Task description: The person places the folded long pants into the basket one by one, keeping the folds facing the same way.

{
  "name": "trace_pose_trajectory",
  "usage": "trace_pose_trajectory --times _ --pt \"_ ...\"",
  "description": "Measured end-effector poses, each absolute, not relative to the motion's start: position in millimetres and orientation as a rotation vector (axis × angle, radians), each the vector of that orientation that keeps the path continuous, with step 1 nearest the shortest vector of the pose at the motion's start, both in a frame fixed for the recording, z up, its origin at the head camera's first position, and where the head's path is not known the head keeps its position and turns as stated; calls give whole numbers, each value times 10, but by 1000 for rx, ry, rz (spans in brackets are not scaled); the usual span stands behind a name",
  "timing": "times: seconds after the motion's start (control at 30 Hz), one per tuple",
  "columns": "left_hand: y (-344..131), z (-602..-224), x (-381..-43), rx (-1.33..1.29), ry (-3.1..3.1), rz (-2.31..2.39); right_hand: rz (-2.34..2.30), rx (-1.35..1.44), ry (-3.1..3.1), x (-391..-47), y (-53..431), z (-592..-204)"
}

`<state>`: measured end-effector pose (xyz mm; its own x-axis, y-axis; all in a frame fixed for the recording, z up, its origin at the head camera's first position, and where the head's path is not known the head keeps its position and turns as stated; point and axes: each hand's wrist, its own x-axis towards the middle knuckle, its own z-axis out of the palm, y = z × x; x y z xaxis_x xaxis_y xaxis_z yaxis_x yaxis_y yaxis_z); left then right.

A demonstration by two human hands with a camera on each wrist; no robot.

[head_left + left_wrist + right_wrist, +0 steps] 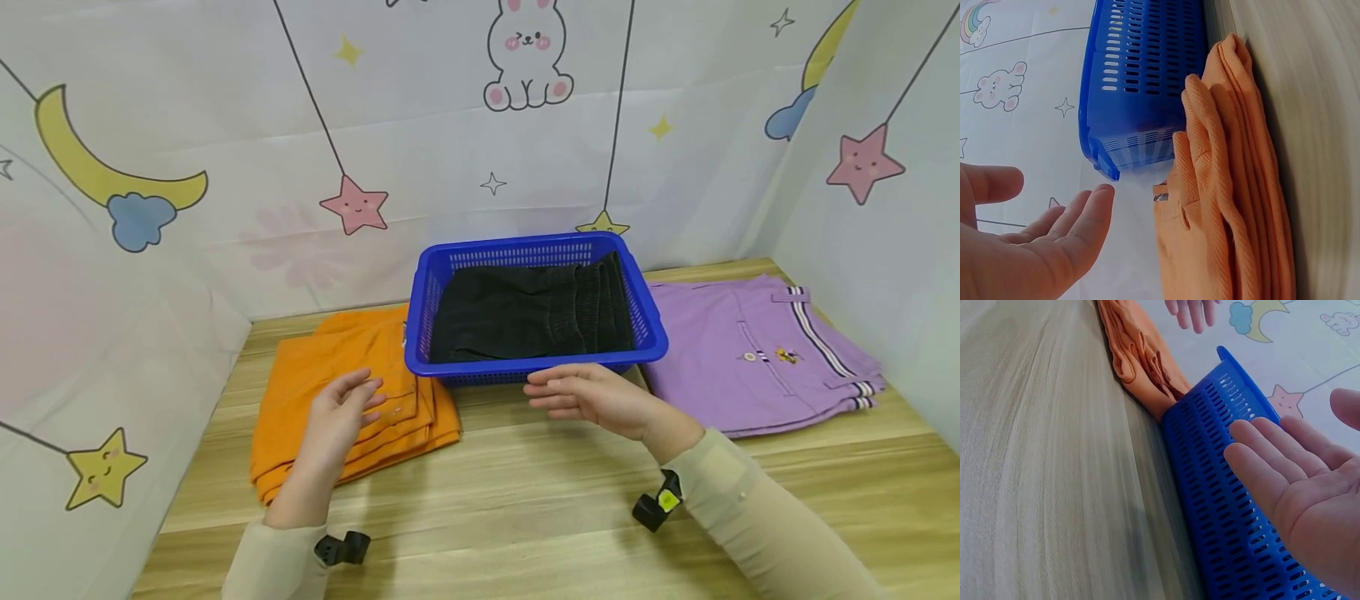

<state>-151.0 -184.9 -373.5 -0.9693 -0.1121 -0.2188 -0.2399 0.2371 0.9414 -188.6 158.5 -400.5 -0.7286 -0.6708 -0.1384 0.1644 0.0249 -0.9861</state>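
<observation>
My left hand (341, 421) hovers over the folded orange pants (330, 367), its fingers loosely bent and holding nothing. In front of the blue plastic basket (536, 367), near its front wall, my right hand (585, 398) is held with fingers extended and empty. Black pants (517, 308) lie folded inside the basket, their gathered waistband toward the right end. The left wrist view shows the layered folds of the orange pants (1235, 175) beside the basket (1147, 81). In the right wrist view, straight fingers (1272, 450) overlap the basket's perforated side (1210, 462).
Purple pants (750, 358) with a striped waistband lie folded on the wooden table (510, 500), right of the basket. A white cloth backdrop (450, 125) with printed stars, moons and a rabbit stands behind and at both sides. Each wrist wears a small black camera (341, 548).
</observation>
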Motion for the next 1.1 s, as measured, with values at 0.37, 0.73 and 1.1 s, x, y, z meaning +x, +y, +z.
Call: trace_pose_trajectory --times 0.37,0.73,1.1 --pt "-1893 -3758 -1505 -353 2390 1839 -1772 -481 1693 -1851 1532 -4020" --pt "-1925 -3759 -1476 -363 2398 1833 -1778 -476 1658 -1841 1493 -4108" --pt "-1951 -3772 -1459 -360 2404 1812 -1796 -459 1629 -1823 1441 -4130"
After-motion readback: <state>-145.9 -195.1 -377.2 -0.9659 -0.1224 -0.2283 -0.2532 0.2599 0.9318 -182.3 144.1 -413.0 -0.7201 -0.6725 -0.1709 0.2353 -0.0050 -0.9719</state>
